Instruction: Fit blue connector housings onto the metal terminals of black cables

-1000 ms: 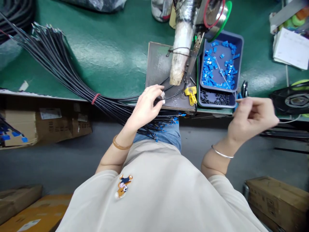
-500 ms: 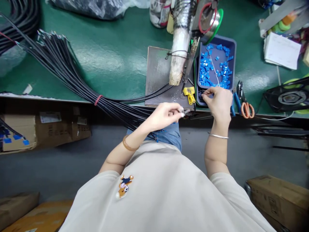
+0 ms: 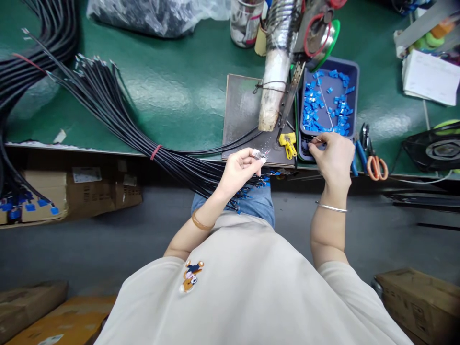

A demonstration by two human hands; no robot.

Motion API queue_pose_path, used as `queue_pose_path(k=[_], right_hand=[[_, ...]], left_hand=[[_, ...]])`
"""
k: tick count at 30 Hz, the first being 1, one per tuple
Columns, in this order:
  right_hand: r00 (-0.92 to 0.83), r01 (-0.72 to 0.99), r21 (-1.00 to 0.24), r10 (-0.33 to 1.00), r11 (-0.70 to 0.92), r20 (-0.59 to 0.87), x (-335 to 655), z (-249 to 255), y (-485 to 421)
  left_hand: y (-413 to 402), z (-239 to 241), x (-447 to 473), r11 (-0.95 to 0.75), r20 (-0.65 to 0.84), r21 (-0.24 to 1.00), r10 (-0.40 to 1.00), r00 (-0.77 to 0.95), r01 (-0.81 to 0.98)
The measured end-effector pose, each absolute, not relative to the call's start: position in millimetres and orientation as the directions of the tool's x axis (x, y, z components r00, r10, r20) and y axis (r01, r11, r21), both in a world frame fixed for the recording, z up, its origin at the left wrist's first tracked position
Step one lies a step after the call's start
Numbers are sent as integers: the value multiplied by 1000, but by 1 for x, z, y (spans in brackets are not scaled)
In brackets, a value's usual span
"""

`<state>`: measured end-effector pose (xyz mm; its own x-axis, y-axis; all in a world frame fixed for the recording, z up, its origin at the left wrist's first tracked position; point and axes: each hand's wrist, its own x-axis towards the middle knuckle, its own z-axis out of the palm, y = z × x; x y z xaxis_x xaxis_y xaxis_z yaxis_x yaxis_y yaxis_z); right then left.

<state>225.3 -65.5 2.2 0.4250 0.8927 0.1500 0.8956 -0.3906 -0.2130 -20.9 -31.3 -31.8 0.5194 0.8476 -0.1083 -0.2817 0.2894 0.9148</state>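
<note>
My left hand (image 3: 241, 168) is closed in a pinch by the table's front edge, at the near side of a dark board (image 3: 239, 108). White coverings show on its fingertips, and a small thin pale piece pokes out, too small to name. Below and behind this hand runs a bundle of black cables (image 3: 125, 122) tied with a red band (image 3: 155, 152), with blue connectors (image 3: 247, 190) at the near ends. My right hand (image 3: 333, 152) pinches a thin silvery solder wire (image 3: 326, 103) over the front of a grey-blue tray (image 3: 355, 91) of small blue connector housings (image 3: 312, 108).
A fume hose (image 3: 270, 103) hangs over the board, beside a solder spool (image 3: 325, 45). A yellow clip (image 3: 288, 145) lies at the board's corner. Right of the tray are orange-handled scissors (image 3: 377, 167), blue-handled pliers (image 3: 360, 155) and a black fan (image 3: 436, 148). More cables (image 3: 53, 52) lie far left.
My left hand has lifted slightly away from me and turned, its fingertips now over the board's front edge. My right hand stays pinching at the tray. The whole view has shifted a little.
</note>
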Motion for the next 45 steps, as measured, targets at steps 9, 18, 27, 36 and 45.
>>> queue_pose_path(k=[9,18,27,36,45], right_hand=[[467,868,-319,843,-380,268,232,-4,-73],[557,572,-816,770,-83,312,194,21,-107],[365,397,-917,920,-17,141,139,15,-106],[358,217,-975,933,-42,40,136,-6,-93],[367,238,-970,929,-51,41,139,-12,-95]], left_hand=[[-65,2,-18,-636,204,670,654,729,383],[-10,-28,-36,328,30,936,286,958,-127],[-24,-21,-24,480,-183,823,730,659,-304],[-25,-27,-17,387,-154,886,766,625,-256],[-37,-26,-10,194,-47,953,855,516,-234]])
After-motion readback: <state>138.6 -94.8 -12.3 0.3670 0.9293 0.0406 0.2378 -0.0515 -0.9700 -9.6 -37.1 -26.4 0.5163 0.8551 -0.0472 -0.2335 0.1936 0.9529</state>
